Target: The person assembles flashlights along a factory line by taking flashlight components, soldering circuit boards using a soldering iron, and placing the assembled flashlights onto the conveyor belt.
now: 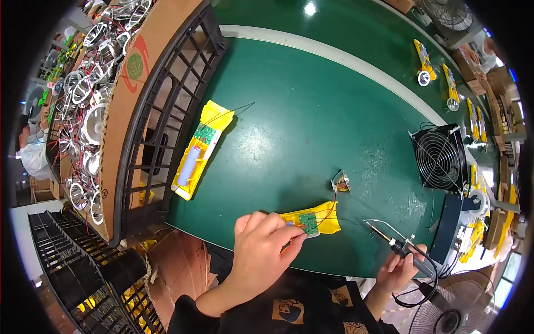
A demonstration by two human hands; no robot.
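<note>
My left hand [262, 249] is closed in a pinch at the near edge of the green mat, with a thin red wire at its fingertips. Under the fingers lies a yellow plastic lamp housing [327, 216], partly hidden by the hand, with a green circuit board [309, 222] in it. From this housing wires run to a small shiny reflector cup [341, 182] just beyond it. To the right, my right hand [398, 268] grips a soldering iron [410, 251] with a thin curved metal tube fixed along it. The iron's tip points left toward the housing, apart from it.
Another yellow housing [201, 150] with a purple battery lies at left, beside a black plastic crate [167, 106]. A carton [133, 69] of reflectors stands behind that crate. A black square fan [439, 157] and a dark box [449, 228] stand at right. More yellow lamps [424, 58] lie beyond the pale strip.
</note>
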